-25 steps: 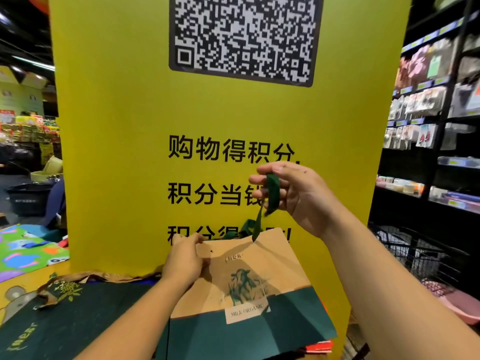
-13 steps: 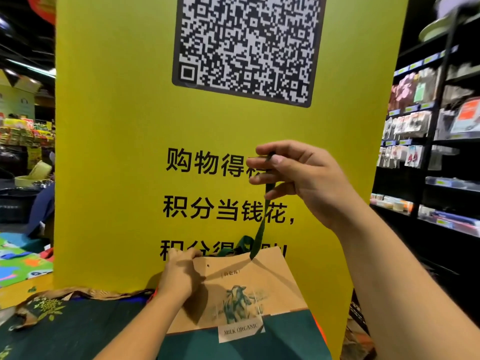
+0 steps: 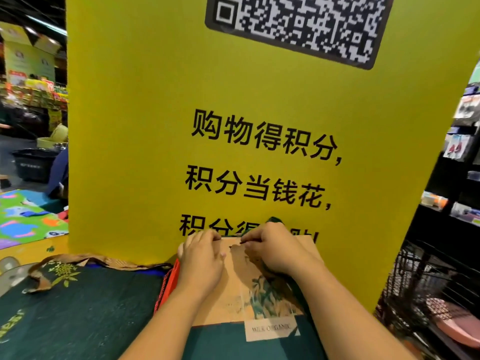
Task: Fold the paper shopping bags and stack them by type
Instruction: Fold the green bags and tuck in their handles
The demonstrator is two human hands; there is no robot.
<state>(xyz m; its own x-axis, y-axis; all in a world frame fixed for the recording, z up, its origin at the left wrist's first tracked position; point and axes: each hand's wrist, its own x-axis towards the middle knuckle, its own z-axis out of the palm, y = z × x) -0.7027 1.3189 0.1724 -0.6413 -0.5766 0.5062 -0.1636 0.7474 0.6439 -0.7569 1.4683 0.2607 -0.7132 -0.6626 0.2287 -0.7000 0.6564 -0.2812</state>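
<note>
A brown paper bag (image 3: pixel 239 289) with a dark green lower band and a "MILK ORGANIC" label lies flat in front of me. My left hand (image 3: pixel 200 258) lies on its upper left part, fingers curled over the top edge. My right hand (image 3: pixel 272 249) is down at the top edge beside it. It holds the green ribbon handle (image 3: pixel 274 220), which pokes out behind the knuckles and runs under the palm. How the right fingertips pinch is partly hidden.
A dark green bag (image 3: pixel 78 315) with a floral print and brown handles (image 3: pixel 85 259) lies flat to the left. Something red-edged (image 3: pixel 167 284) sits under the brown bag. A yellow sign board (image 3: pixel 181 113) stands directly behind. A black wire basket (image 3: pixel 415 279) and shelves are on the right.
My right hand came down from about sign-text height, bringing the green handle to the bag's top edge. The bag's top now lies flatter. My left hand stayed at the upper left edge.
</note>
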